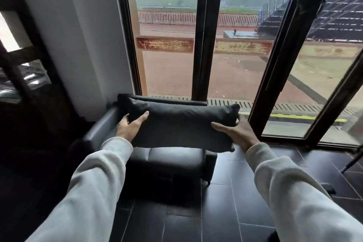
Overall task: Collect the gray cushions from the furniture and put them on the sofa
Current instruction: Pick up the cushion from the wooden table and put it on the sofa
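Note:
A dark gray rectangular cushion [180,124] is held up in the air over a small black leather armchair [172,159] that stands against the window. My left hand [130,125] grips the cushion's left end, thumb across its front. My right hand [234,133] grips the lower right end. Both arms wear light gray sleeves. The cushion hides most of the armchair's backrest; its seat shows below.
Tall dark-framed windows [203,45] rise behind the armchair, one pane swung open at the right. A white wall [78,35] stands to the left with dark wooden furniture [23,84] beside it. The floor is black tile [225,212]. A thin dark leg of a stand [351,163] slants at the far right.

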{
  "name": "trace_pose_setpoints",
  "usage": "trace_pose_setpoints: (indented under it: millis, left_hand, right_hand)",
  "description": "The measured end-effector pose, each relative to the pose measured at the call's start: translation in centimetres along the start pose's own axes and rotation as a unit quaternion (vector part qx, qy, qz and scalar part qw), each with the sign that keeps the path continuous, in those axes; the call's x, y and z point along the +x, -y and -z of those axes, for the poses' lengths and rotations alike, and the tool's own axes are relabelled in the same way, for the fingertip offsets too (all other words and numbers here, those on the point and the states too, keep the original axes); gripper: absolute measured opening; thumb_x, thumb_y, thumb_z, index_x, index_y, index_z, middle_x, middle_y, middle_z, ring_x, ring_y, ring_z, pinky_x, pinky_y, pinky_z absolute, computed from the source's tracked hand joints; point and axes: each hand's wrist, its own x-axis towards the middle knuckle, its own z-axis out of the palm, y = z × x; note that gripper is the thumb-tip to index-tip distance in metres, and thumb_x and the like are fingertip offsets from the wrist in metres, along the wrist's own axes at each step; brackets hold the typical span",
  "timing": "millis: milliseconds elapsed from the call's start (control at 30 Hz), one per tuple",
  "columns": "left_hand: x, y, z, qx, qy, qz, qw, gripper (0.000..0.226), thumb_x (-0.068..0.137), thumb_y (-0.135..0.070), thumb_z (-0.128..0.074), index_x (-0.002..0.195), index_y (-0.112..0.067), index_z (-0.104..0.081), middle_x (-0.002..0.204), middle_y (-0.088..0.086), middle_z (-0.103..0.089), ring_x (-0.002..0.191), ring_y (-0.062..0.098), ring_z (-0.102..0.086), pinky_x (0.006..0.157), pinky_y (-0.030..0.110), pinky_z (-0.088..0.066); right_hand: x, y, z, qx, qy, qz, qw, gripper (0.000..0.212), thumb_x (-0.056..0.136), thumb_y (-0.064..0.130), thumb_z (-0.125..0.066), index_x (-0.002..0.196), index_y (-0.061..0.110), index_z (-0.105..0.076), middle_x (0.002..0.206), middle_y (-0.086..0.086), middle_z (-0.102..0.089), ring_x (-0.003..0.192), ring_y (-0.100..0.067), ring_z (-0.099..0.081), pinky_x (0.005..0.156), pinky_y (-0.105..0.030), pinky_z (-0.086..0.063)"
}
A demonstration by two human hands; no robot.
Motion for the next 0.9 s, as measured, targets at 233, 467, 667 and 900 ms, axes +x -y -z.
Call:
trace_pose_setpoints:
  millis: [233, 467, 667, 900]
  left_hand:
    - [16.5, 0.1, -4.3, -0.006, 0.009, 0.014, 1.0, 0.114, 0.048, -0.072, -0.088, 0.147, -0.03, -0.049, 0.141, -0.001, -0.062, 0.127, 0.023, -0.061, 0.108, 0.046, -0.048]
    - [29.1, -2.8, -8.8, 0.028, -0.003, -0.002, 1.0, 0.092, 0.073, -0.055, -0.085, 0.151, -0.027, -0.045, 0.142, 0.004, -0.059, 0.131, 0.027, -0.057, 0.108, 0.049, -0.048]
    - [40.7, -3.9, -13.8, 0.072, 0.018, 0.013, 0.997, 0.076, 0.084, -0.058, -0.074, 0.149, -0.031, -0.048, 0.134, -0.003, -0.055, 0.11, 0.02, -0.058, 0.102, 0.048, -0.051]
    - [57.3, -0.2, -23.6, 0.16, 0.141, 0.03, 0.976, 0.061, 0.081, -0.06, -0.076, 0.134, -0.033, -0.057, 0.145, 0.003, -0.057, 0.13, 0.027, -0.054, 0.11, 0.053, -0.045]
  right_hand:
    - [17.0, -1.5, -4.9, 0.035, -0.037, -0.004, 0.999, 0.073, 0.078, 0.065, -0.08, 0.132, 0.021, -0.059, 0.126, -0.008, -0.067, 0.117, -0.027, -0.064, 0.106, -0.051, -0.052]
    - [30.9, -3.9, -9.6, 0.145, -0.075, -0.079, 0.983, 0.038, 0.097, 0.054, -0.066, 0.118, 0.022, -0.066, 0.126, -0.004, -0.066, 0.121, -0.025, -0.059, 0.112, -0.053, -0.046]
    - [37.3, -9.7, -12.7, 0.238, -0.149, -0.185, 0.942, 0.044, 0.084, 0.044, -0.084, 0.115, 0.014, -0.077, 0.116, -0.006, -0.076, 0.112, -0.027, -0.068, 0.104, -0.05, -0.055]
    - [43.7, -18.8, -17.5, 0.282, -0.233, -0.28, 0.888, 0.021, 0.08, 0.021, -0.091, 0.086, 0.005, -0.079, 0.085, -0.009, -0.081, 0.069, -0.016, -0.075, 0.057, -0.026, -0.058]
